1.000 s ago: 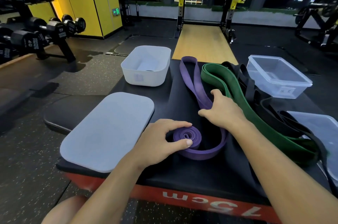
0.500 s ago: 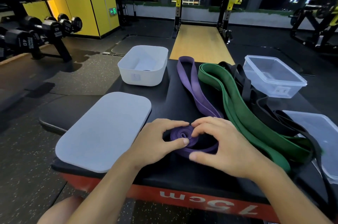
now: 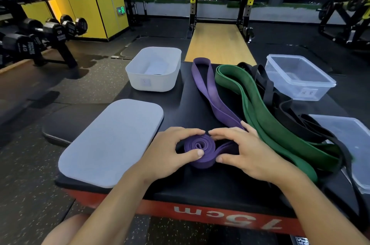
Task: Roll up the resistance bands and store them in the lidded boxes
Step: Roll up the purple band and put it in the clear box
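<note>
The black bench (image 3: 200, 188) carries a grey lid (image 3: 112, 142) near left, a white box (image 3: 154, 84) far left, a clear box (image 3: 290, 88) far right. The purple band (image 3: 208, 88) runs down its middle; left grip (image 3: 166, 154) pinches its coiled near end, right grip (image 3: 248, 152) curls round the strand beside.

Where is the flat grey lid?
Head view, left side: the grey lid lies on the black platform, nearer than the white box, beside the left hand.

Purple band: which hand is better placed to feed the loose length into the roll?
Probably the right hand: it holds the loose length of the purple band, while the left hand pinches the roll.
</note>
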A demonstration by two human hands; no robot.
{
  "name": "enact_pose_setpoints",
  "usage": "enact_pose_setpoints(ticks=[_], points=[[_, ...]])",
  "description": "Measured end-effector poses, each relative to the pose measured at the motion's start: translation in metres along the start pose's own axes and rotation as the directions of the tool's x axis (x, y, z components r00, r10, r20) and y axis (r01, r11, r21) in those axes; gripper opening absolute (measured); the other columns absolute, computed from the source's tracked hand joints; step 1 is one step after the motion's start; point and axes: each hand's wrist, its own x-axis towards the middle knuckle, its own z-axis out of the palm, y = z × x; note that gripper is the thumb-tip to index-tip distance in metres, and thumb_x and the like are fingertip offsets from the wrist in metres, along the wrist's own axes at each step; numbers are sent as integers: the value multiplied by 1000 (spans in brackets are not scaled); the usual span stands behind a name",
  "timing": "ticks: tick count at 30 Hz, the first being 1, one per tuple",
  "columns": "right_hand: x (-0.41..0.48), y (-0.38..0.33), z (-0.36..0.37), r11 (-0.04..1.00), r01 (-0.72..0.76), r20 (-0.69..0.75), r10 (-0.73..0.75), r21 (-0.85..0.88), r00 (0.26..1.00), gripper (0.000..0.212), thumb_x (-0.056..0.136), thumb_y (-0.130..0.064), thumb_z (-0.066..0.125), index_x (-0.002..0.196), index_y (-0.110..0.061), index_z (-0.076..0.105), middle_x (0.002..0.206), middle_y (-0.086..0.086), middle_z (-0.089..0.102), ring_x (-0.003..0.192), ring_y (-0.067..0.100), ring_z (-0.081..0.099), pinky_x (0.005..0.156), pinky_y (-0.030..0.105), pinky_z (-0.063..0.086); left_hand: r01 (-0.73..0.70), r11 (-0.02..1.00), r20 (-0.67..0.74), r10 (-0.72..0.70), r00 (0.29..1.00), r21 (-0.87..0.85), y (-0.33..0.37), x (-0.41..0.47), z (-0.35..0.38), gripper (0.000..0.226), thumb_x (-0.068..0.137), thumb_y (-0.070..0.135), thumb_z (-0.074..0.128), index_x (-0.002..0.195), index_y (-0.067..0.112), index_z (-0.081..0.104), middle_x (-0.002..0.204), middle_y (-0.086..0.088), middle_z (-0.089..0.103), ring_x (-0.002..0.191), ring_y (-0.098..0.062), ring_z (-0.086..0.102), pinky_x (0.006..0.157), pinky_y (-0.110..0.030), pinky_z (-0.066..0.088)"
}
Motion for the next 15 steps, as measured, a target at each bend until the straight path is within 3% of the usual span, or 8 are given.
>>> enact_pose_setpoints(ticks=[3,7,11,15], points=[[-2,-1,1,999,31,15,-31,-11,999,66,87,-31,80,142,-49,47,131,-34,55,138,-16,33,125,33,-14,28,999,32,-28,999,-18,0,-2,-1,64,77,63,78,134,43,57,130,21,66,127,5,56,111,-31,46],[-3,-1,3,999,36,12,-36,-21,999,69,89,-35,79,148,-46,44,135,-32,52,139,-14,33,126,36,-14,13,996,79,-20,997,92,5,-1,-2,86,56,73,89,129,47,53,125,25,62,121,-1,58,105,-34,49],[-2,-2,4,998,52,27,-51,-41,998,71,85,-42,81,146,-47,46,131,-36,50,137,-16,32,124,31,-16,-82,985,57,74,996,151,6,0,1,81,61,67,90,131,47,52,125,31,49,122,0,50,107,-30,44],[-2,-2,4,1000,15,-7,-15,23,1000,64,71,-49,88,127,-43,57,117,-27,61,127,-10,47,125,33,-15,-66,993,96,56,994,102,5,-4,-1,83,70,52,93,142,48,53,121,25,38,124,-1,43,106,-15,36]])
